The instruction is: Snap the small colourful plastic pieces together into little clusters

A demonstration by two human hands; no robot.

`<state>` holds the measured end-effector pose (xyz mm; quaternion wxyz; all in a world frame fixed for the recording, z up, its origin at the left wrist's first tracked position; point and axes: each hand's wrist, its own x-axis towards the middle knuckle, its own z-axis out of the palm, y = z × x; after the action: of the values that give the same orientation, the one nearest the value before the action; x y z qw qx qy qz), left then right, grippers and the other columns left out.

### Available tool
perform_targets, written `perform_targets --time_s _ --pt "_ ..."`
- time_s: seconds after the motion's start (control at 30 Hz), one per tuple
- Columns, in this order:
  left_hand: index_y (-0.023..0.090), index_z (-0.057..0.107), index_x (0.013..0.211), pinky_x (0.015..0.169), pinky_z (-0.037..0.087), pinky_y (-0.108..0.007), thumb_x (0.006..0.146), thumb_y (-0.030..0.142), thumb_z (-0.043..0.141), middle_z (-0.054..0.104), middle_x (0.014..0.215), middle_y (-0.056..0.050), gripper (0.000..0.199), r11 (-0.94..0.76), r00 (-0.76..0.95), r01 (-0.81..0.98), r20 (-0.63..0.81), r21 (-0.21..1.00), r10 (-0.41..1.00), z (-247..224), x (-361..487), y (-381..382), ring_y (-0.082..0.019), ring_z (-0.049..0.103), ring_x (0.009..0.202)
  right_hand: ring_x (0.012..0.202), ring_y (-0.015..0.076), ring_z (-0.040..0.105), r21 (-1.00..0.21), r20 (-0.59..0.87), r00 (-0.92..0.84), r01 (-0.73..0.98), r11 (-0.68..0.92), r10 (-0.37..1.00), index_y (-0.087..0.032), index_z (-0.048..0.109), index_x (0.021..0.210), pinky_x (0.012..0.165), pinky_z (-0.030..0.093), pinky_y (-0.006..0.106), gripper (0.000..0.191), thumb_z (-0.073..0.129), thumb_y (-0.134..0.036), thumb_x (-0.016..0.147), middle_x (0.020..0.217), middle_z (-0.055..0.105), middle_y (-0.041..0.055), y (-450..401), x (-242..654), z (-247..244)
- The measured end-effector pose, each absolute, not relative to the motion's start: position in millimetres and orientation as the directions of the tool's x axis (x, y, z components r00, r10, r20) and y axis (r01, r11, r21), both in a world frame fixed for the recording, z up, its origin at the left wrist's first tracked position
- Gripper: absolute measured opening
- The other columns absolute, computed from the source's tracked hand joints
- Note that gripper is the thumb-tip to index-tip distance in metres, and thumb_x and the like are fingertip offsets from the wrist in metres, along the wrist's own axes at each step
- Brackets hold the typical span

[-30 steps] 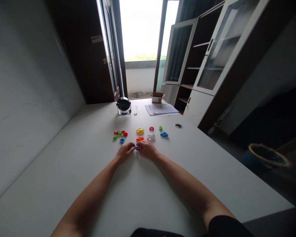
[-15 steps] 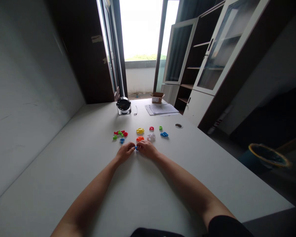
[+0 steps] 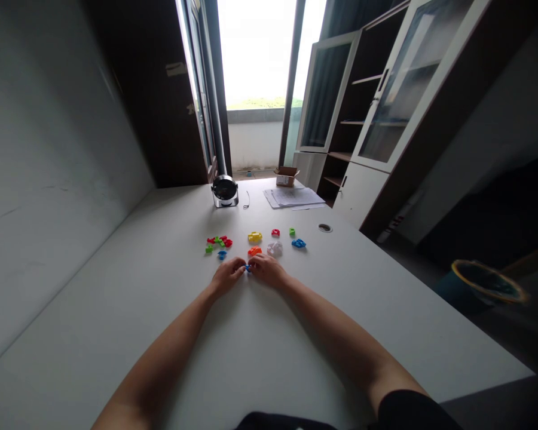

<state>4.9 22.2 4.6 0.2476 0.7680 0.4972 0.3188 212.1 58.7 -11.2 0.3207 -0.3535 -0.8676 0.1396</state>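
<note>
Between the fingertips of my two hands is a small blue plastic piece (image 3: 248, 268), close above or on the white table. My left hand (image 3: 228, 273) pinches it from the left, and my right hand (image 3: 268, 269) grips it from the right; the fingers cover most of it. Just beyond my right fingers lies an orange plastic piece (image 3: 254, 251), with a bundle of whitish translucent pieces (image 3: 275, 248) beside it. Another blue piece (image 3: 222, 255) rests past my left hand, near a green piece (image 3: 208, 249) and a cluster of red and green pieces (image 3: 220, 241).
Farther back lie a yellow piece (image 3: 254, 237), a red piece (image 3: 275, 232), a green piece (image 3: 292, 231) and a blue piece (image 3: 299, 243). A round black device on a stand (image 3: 225, 190), papers (image 3: 293, 197) and a cardboard box (image 3: 286, 177) occupy the table's far end.
</note>
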Motion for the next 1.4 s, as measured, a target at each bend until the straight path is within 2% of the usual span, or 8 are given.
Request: perform_targets --time_s 1.4 --pt "0.021 0.066 0.096 0.065 0.042 -0.024 0.088 0.031 0.054 0.068 0.08 0.0 0.018 -0.378 0.295 0.606 0.244 0.699 0.924 7.4 6.8 20.4 -0.014 0.058 0.07 0.075 0.0132 0.058 -0.485 0.449 -0.541 0.52 0.703 0.711 -0.021 0.07 0.096 0.072 0.045 0.024 0.009 0.067 -0.025 0.088 0.087 0.065 0.0029 60.8 212.7 -14.2"
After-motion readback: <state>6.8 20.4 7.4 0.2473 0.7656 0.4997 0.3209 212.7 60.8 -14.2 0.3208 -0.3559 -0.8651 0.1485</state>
